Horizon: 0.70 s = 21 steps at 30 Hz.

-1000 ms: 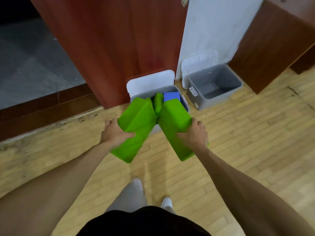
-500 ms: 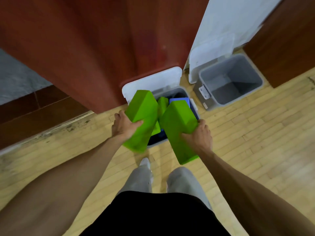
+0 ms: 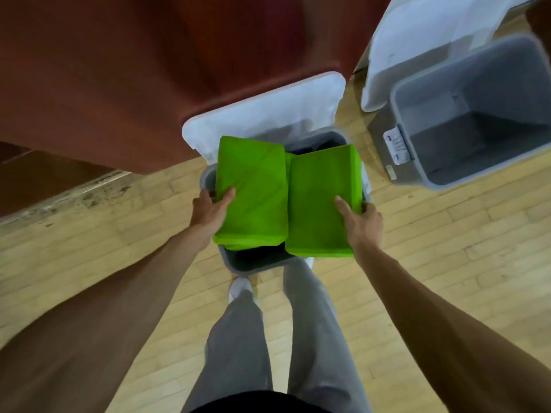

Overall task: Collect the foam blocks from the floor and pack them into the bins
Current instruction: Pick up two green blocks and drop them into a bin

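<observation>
Left hand is wrapped round the near edge of one green foam block, thumb on top; right hand is clamped likewise on a second green foam block. Both blocks are held flat, side by side and touching, just above the open near bin, whose white lid is propped behind it. The second bin is seen to the right, its grey bottom visible. Packing is judged partly done: these two blocks are yet to be lowered in, and whether more are left on the floor cannot be told.
</observation>
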Motion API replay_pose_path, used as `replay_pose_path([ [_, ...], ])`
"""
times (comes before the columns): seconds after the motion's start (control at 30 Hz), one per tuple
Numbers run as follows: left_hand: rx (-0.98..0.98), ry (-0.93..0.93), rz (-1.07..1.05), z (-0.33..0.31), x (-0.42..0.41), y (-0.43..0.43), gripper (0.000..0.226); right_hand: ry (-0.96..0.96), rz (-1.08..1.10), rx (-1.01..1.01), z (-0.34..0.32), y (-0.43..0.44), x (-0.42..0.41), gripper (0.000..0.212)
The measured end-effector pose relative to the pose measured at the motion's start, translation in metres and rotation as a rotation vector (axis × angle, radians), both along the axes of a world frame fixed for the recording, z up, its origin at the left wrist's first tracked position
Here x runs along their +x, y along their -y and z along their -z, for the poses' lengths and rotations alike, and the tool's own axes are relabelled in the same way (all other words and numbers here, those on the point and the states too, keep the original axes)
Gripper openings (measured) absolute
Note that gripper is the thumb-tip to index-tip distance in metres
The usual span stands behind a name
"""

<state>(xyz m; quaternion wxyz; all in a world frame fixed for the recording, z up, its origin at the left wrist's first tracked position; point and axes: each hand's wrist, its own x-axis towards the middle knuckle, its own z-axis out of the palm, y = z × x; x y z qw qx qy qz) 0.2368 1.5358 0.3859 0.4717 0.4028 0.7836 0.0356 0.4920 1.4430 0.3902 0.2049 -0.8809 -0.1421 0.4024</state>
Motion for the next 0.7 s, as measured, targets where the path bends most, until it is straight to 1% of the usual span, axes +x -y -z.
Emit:
replay_pose_path([
  [0.03, -0.013, -0.003, -0.004, 0.018, 0.004, -0.002, 0.054, 0.001, -0.025, 0.006, 0.018, -0.005, 0.005, 0.099],
  [0.17, -0.057, 0.027, 0.003, 0.090, 0.009, -0.010, 0.050, 0.027, -0.107, 0.024, 0.084, -0.021, 0.019, 0.087],
  [0.2, -0.059, 0.029, 0.006, 0.103, 0.010, -0.012, 0.049, 0.027, -0.112, 0.024, 0.097, -0.023, 0.020, 0.082],
  [0.27, -0.083, -0.006, -0.013, 0.126, 0.014, -0.017, 0.051, 0.023, -0.096, 0.010, 0.122, -0.027, 0.022, 0.065],
  [0.33, -0.119, -0.057, -0.050, 0.138, 0.019, -0.019, 0.056, 0.047, -0.120, -0.010, 0.138, -0.031, 0.021, 0.059],
  [0.43, -0.167, -0.102, -0.049, 0.142, 0.022, -0.012, 0.054, 0.121, -0.189, -0.094, 0.145, -0.030, 0.016, 0.057],
  [0.53, -0.210, -0.079, -0.022, 0.131, 0.022, 0.003, 0.047, 0.134, -0.171, -0.197, 0.137, -0.025, 0.015, 0.053],
  [0.6, -0.224, -0.046, 0.002, 0.111, 0.024, 0.011, 0.034, 0.148, -0.227, -0.214, 0.121, -0.022, 0.016, 0.052],
  [0.67, -0.243, -0.018, 0.021, 0.087, 0.027, 0.020, 0.010, 0.130, -0.319, -0.194, 0.103, -0.014, 0.018, 0.050],
  [0.7, -0.250, 0.021, 0.002, 0.073, 0.029, 0.025, 0.013, 0.090, -0.363, -0.179, 0.091, -0.010, 0.019, 0.047],
])
